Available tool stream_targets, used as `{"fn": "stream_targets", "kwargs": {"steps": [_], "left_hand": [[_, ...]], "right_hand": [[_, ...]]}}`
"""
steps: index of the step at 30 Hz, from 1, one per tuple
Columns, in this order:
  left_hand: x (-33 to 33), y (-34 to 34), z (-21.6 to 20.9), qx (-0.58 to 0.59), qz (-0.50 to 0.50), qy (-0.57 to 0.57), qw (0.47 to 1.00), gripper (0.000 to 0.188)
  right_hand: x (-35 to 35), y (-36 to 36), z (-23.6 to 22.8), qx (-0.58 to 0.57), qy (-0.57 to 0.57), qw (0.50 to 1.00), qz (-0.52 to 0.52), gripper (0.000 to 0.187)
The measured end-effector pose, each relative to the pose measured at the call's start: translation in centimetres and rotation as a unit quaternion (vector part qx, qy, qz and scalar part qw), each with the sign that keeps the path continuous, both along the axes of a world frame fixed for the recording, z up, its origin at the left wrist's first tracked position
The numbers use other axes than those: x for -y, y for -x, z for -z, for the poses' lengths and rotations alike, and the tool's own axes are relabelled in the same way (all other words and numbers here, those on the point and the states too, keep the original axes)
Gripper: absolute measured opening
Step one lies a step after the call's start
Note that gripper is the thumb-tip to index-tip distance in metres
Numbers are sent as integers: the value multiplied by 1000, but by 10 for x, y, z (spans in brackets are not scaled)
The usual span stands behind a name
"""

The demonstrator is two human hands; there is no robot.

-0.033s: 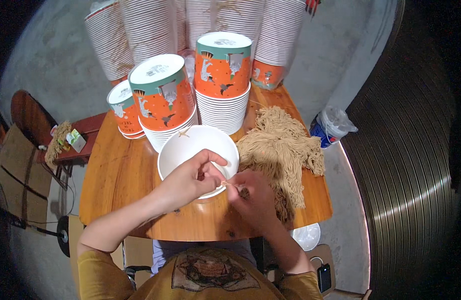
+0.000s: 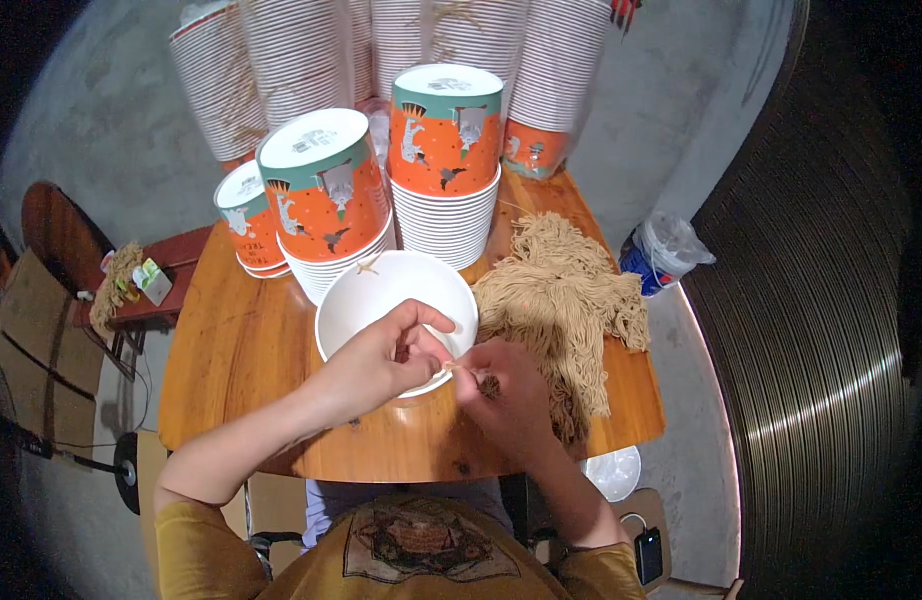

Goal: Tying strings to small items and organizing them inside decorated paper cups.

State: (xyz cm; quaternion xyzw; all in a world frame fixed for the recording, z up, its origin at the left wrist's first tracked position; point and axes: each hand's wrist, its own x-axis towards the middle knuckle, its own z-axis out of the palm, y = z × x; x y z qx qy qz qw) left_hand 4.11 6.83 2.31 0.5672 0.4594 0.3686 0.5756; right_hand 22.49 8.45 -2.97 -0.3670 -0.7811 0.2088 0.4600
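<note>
A white paper bucket (image 2: 361, 320) stands mouth up near the table's front edge, with a short tan cord end (image 2: 369, 264) showing on its far inner wall. My left hand (image 2: 386, 355) reaches over the bucket's near rim, thumb and index finger pinched together. Just to its right my right hand (image 2: 503, 392) is also closed, its fingertips almost touching the left ones. Between them, at the rim, is a small bit of tan cord (image 2: 449, 367) that both hands pinch. Its exact shape is hidden by the fingers. Beside my right hand lies a heap of tan cords (image 2: 556, 290).
Behind the bucket stand upturned stacks of orange and green printed buckets (image 2: 326, 190), (image 2: 446, 140). Taller plastic-wrapped stacks (image 2: 296, 70) line the wooden table's (image 2: 231, 370) far side. On the floor to the right is a blue pail (image 2: 649, 262); a red bench (image 2: 176, 262) stands left.
</note>
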Motion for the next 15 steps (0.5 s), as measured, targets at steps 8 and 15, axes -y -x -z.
{"fn": "stream_targets", "kwargs": {"steps": [8, 15], "left_hand": [[5, 1, 7, -99, -15, -74, 992, 22], [6, -3, 10, -167, -21, -121, 978, 15]], "right_hand": [[0, 0, -1, -23, 26, 999, -7, 13], [1, 1, -5, -33, 37, 999, 0, 11]]}}
